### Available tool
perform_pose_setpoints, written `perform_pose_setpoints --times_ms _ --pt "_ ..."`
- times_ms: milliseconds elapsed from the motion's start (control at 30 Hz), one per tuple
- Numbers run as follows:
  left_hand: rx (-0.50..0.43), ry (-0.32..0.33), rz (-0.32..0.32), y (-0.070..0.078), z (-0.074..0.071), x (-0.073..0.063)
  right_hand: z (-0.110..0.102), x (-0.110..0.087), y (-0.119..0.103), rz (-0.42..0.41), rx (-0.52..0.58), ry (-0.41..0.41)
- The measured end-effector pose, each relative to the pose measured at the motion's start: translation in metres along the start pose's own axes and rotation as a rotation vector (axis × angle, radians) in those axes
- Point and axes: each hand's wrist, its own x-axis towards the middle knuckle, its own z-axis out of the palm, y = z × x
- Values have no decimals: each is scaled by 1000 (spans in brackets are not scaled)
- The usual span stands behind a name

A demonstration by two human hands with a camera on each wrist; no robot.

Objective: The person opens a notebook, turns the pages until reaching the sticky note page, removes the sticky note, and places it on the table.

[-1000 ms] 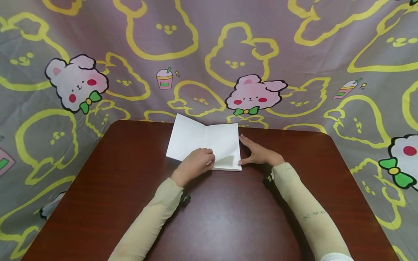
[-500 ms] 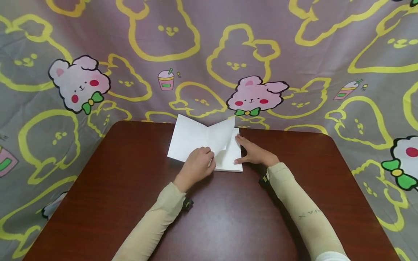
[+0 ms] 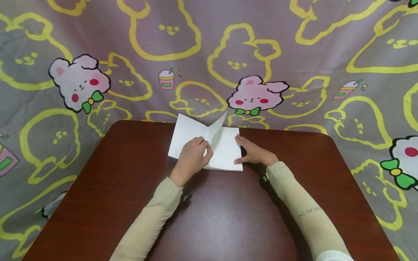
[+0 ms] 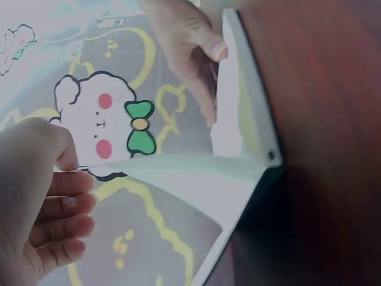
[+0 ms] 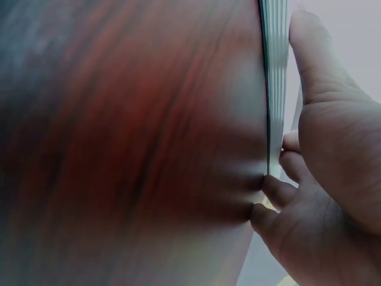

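An open notebook (image 3: 230, 154) with blank white pages lies at the far side of the table. My left hand (image 3: 192, 156) pinches a single page (image 3: 218, 131) between thumb and index finger; this page stands raised near the middle fold. In the left wrist view, the page (image 4: 190, 173) stretches from the left hand's fingertips to the spine, and the other fingers are off it. At the notebook's right edge rests my right hand (image 3: 258, 151), thumb and fingers spread. In the right wrist view, its thumb (image 5: 312, 53) touches the top page beside the stacked page edges (image 5: 275, 77).
The brown wooden table (image 3: 225, 217) has rounded far corners. Right behind the notebook hangs a grey-pink curtain (image 3: 196, 43) printed with yellow outlines and rabbit heads. Small black devices sit at both wrists.
The page has lifted from the right side and swung leftward to stand near the fold. My left hand has shifted slightly left and up with it. The right hand has moved onto the right page's edge.
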Motion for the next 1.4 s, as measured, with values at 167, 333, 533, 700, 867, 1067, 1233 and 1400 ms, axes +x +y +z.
perform_pose_setpoints --times_ms 167,333,533,700,867,1067,1233,1400 --pt "-3 26 -22 -4 -10 8 -1 0 -1 -4 -1 5" --pt "-9 27 -40 -5 -18 8 0 0 -1 0 -9 4" --pt "-15 8 -72 -9 -24 2 1 0 -1 7 -5 -5" --pt "-46 10 -91 -14 -28 -3 0 0 -3 20 7 -2" --pt "-94 19 -124 -21 -31 -9 -1 0 -4 48 -9 -8" --pt "-116 24 -174 -28 -37 -17 -2 -1 -5 35 -6 -4" --pt "-107 -5 -214 -37 -41 -28 -2 -3 -4 27 -1 -12" --pt "-84 -24 -243 -47 -43 -39 -2 -4 -4 17 -2 -17"
